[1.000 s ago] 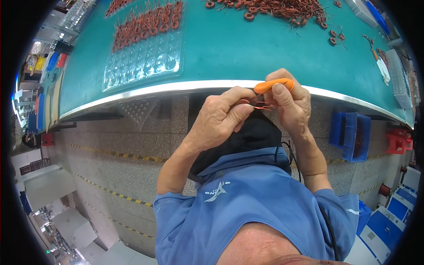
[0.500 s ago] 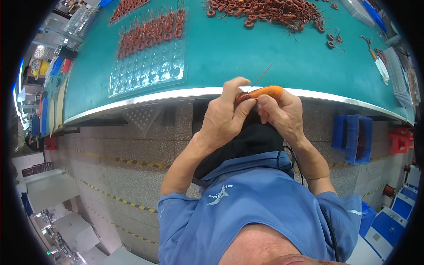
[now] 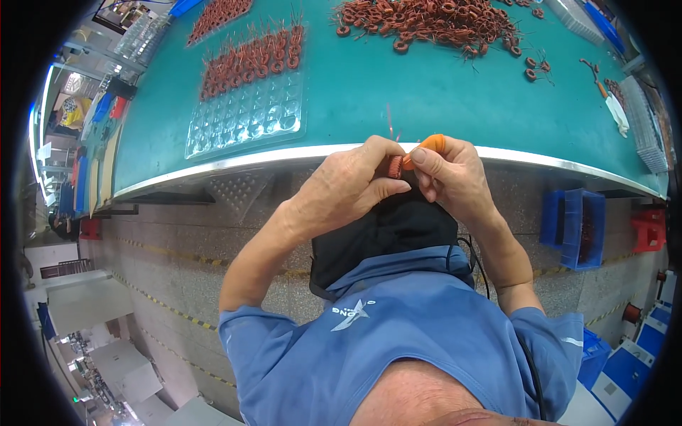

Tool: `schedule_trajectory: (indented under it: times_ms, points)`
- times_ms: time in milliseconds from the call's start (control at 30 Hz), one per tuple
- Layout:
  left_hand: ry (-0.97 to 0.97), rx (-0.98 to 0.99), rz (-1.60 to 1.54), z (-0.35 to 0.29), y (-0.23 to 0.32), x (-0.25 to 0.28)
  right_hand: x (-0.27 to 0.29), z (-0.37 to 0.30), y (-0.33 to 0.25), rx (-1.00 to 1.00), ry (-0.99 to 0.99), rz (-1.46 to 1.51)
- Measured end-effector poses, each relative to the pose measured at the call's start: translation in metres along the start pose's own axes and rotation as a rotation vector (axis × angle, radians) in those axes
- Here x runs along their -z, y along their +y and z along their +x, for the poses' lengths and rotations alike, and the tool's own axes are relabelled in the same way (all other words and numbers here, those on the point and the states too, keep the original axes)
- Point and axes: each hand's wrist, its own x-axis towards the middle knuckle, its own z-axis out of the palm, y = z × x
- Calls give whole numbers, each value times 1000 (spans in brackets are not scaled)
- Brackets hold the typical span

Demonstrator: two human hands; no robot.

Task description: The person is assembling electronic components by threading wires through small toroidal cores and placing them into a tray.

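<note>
A small ring coil (image 3: 395,167) wound with reddish-brown wire sits between the thumb and fingers of my left hand (image 3: 349,177), just in front of the table's near edge. Thin reddish wire ends (image 3: 389,122) rise from it over the green tabletop. On the right, my right hand (image 3: 455,169) is closed, its thumb pressed toward a bent index finger in an orange cover (image 3: 430,145) that looks like a finger cot. The orange tip meets the coil's right side. What lies within that pinch is too small to make out.
A clear tray (image 3: 245,117), partly filled with similar coils, lies on the green table (image 3: 341,92). A heap of coils (image 3: 440,25) is at the back. An orange-handled tool (image 3: 602,89) lies at right. Blue bins (image 3: 584,231) stand on the floor.
My left hand has turned and its forearm has swung outward to the left. The coil now stands more upright, and its wire end leans left instead of right. My right index finger is more bent.
</note>
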Motion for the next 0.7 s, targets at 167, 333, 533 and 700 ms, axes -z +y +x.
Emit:
schedule_trajectory:
  times_ms: [167,333,533,700]
  points:
    - [176,206,-280,2,-6,-17,-21,-15,2,386,301,-477]
    - [199,-1,-585,-3,-10,-34,-3,-8,-6,212,101,-88]
    - [230,85,-442,1,-8,-31,-4,3,7,324,121,-164]
    - [258,-58,0,3,-9,-31,-11,-3,1,515,211,-508]
